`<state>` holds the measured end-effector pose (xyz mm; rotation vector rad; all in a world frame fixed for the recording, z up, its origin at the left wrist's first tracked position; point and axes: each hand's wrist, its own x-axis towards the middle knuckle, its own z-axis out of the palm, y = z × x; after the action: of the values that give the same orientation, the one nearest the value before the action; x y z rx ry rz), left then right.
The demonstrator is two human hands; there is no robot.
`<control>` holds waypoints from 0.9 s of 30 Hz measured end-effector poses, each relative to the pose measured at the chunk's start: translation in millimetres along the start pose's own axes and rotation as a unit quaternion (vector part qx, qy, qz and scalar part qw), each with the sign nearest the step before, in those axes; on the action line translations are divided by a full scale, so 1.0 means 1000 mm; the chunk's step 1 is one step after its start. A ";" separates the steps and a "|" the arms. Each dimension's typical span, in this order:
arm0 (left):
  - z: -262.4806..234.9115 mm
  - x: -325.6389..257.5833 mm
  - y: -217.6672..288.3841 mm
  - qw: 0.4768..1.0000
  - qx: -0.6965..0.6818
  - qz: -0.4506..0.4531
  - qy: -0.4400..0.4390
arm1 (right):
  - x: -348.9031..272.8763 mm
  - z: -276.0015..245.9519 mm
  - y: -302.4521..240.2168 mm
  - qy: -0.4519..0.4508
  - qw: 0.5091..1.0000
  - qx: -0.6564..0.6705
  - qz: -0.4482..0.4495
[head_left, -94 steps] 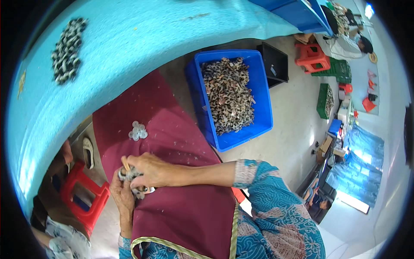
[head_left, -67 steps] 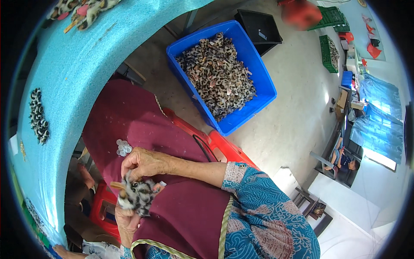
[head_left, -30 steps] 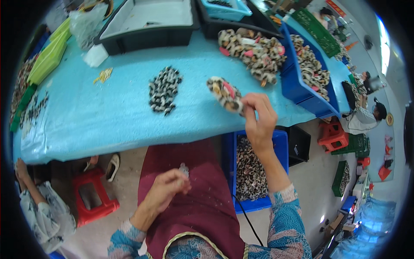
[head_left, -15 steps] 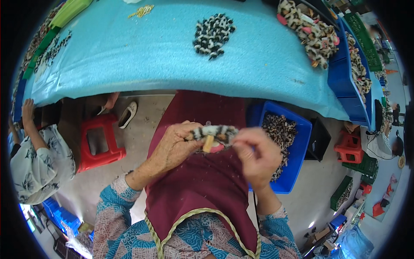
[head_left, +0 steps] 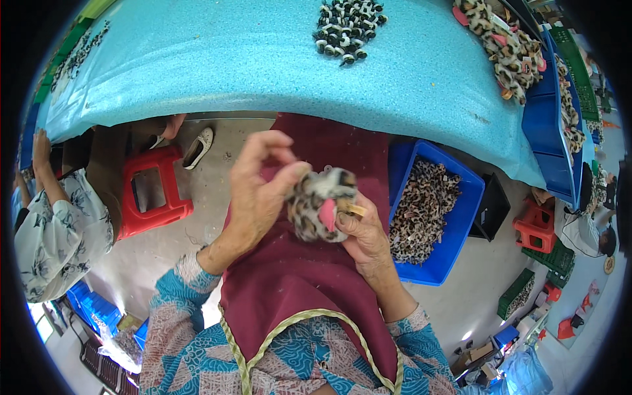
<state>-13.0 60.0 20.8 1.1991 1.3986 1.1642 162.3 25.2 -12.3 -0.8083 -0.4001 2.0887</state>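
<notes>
Both my hands hold one small leopard-print fabric piece (head_left: pixel 317 205) with a pink tab, raised above my dark red apron (head_left: pixel 309 283). My left hand (head_left: pixel 258 191) grips its left side, thumb and fingers pinched at the top. My right hand (head_left: pixel 362 234) cups it from below on the right, with a small tan bit at the fingertips. A pile of black-and-white pieces (head_left: pixel 347 23) lies on the blue table (head_left: pixel 217 59) beyond my hands.
A blue bin (head_left: pixel 464 217) of leopard-print pieces stands on the floor to my right. More such pieces (head_left: pixel 503 49) lie at the table's far right beside another blue bin (head_left: pixel 550 125). A red stool (head_left: pixel 153 191) and a seated person's sleeve (head_left: pixel 56 237) are at left.
My right hand came down from the table with a leopard-print piece. Both hands now hold it closer together over my lap, bunched rather than stretched out.
</notes>
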 end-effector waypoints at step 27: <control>0.016 -0.060 -0.025 0.863 -0.351 -0.362 -0.028 | -0.008 0.013 0.019 0.130 0.951 -0.282 -0.010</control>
<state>5.4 -0.4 -2.4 0.1441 1.0640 0.9303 145.5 7.4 -9.7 -1.3851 -0.8728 1.8262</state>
